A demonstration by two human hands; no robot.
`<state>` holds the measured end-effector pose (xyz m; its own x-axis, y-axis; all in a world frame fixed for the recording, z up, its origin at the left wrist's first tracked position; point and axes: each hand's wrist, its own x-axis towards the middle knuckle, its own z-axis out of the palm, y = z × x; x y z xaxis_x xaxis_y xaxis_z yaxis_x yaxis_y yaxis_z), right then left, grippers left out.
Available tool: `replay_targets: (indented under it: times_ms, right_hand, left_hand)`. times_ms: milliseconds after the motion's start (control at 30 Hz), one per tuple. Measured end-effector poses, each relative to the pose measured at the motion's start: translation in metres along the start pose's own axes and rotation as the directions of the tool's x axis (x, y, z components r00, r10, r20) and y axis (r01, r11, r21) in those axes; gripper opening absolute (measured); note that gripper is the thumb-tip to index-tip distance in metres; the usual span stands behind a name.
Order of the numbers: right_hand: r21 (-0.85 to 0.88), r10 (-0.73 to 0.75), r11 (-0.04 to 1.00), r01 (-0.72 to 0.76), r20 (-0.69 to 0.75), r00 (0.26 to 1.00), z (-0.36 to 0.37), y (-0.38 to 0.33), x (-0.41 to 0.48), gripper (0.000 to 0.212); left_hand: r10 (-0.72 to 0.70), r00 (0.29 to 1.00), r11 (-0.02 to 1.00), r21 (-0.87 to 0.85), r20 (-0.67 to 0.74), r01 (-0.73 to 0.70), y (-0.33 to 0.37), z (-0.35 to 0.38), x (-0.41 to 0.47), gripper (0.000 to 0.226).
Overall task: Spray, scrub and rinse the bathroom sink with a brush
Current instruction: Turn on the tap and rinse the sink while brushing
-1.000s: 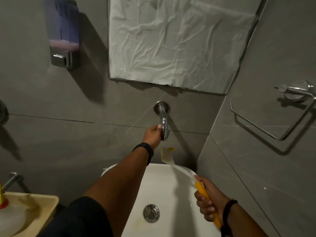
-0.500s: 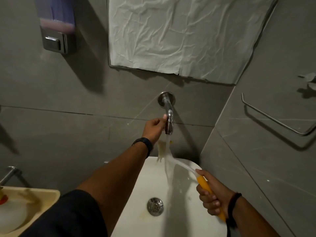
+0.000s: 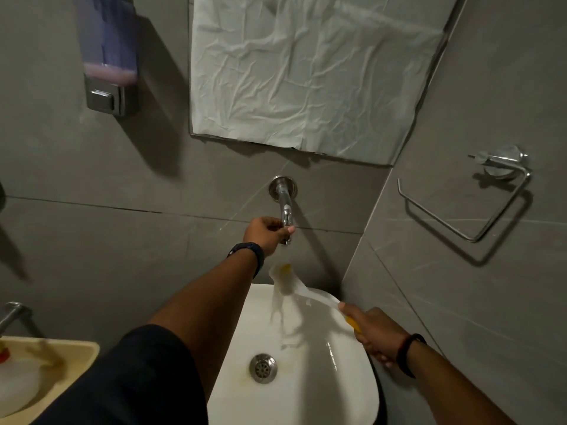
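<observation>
My left hand (image 3: 266, 230) grips the tap (image 3: 285, 210); right hand (image 3: 369, 331) clutches the brush (image 3: 288, 279) under water. Rinsing; next, sweep the sink (image 3: 352, 394).

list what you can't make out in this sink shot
Head view only:
- Brush bristles: blurred by running water.
- Tap handle: covered by the left hand.
- Brush handle's end: inside the right hand.
- Sink near rim: cut off by the bottom edge, partly behind the left arm.
- Bottle in the yellow basin: cropped by the left edge.
- Soap dispenser top: cut off by the upper edge.
</observation>
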<state>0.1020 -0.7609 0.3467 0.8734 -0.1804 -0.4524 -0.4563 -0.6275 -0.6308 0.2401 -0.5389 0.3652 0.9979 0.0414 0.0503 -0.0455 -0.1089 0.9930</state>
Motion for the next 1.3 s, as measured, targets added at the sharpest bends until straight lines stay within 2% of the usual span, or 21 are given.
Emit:
replay_targets:
  times_ms: [133, 300, 433, 567, 700, 833, 933, 1033, 1167, 1300]
  right_hand:
    - [0.103, 0.063, 0.992, -0.076, 0.129, 0.99, 0.0, -0.004, 0.001, 0.064]
    - [0.286, 0.129, 0.93, -0.231, 0.335, 0.933, 0.001, -0.007, 0.006, 0.064]
    - [0.352, 0.123, 0.896, -0.272, 0.392, 0.912, 0.002, -0.007, 0.01, 0.064]
    - [0.304, 0.129, 0.924, -0.232, 0.324, 0.937, 0.003, -0.011, 0.01, 0.065]
    - [0.21, 0.109, 0.968, -0.139, 0.151, 0.983, 0.008, -0.012, 0.009, 0.065]
    - [0.136, -0.011, 0.99, 0.023, -0.089, 0.996, 0.015, -0.008, 0.017, 0.063]
    - [-0.062, -0.118, 0.992, 0.106, -0.245, 0.962, 0.02, -0.003, 0.023, 0.065]
    - [-0.149, -0.134, 0.984, 0.097, -0.268, 0.954, 0.022, -0.001, 0.025, 0.068]
    - [0.035, -0.074, 0.996, 0.084, -0.22, 0.973, 0.025, -0.003, 0.026, 0.064]
    - [0.193, -0.006, 0.981, 0.03, -0.121, 0.993, 0.024, -0.004, 0.022, 0.063]
  left_hand:
    - [-0.002, 1.0, 1.0, -0.003, -0.012, 0.002, -0.002, 0.001, 0.002, 0.022]
    - [-0.001, 1.0, 1.0, 0.005, -0.007, 0.001, -0.004, 0.002, 0.004, 0.02]
    - [-0.004, 1.0, 1.0, 0.003, -0.005, 0.004, -0.006, 0.002, 0.006, 0.023]
    - [-0.003, 1.0, 1.0, 0.018, -0.002, 0.003, -0.007, 0.001, 0.007, 0.025]
    - [0.004, 1.0, 0.999, 0.033, -0.012, -0.004, -0.006, 0.0, 0.008, 0.017]
    - [0.008, 1.0, 0.999, 0.044, -0.02, -0.007, -0.007, 0.0, 0.007, 0.014]
    - [0.003, 1.0, 0.998, 0.056, -0.029, -0.001, -0.007, 0.0, 0.008, 0.018]
    - [-0.009, 0.998, 0.995, 0.101, -0.068, 0.016, -0.007, 0.002, 0.009, 0.028]
    - [0.072, 0.973, 0.947, 0.322, -0.22, 0.003, -0.005, 0.012, 0.005, 0.036]
    - [0.151, 0.946, 0.881, 0.472, -0.286, 0.002, -0.002, 0.019, 0.003, 0.04]
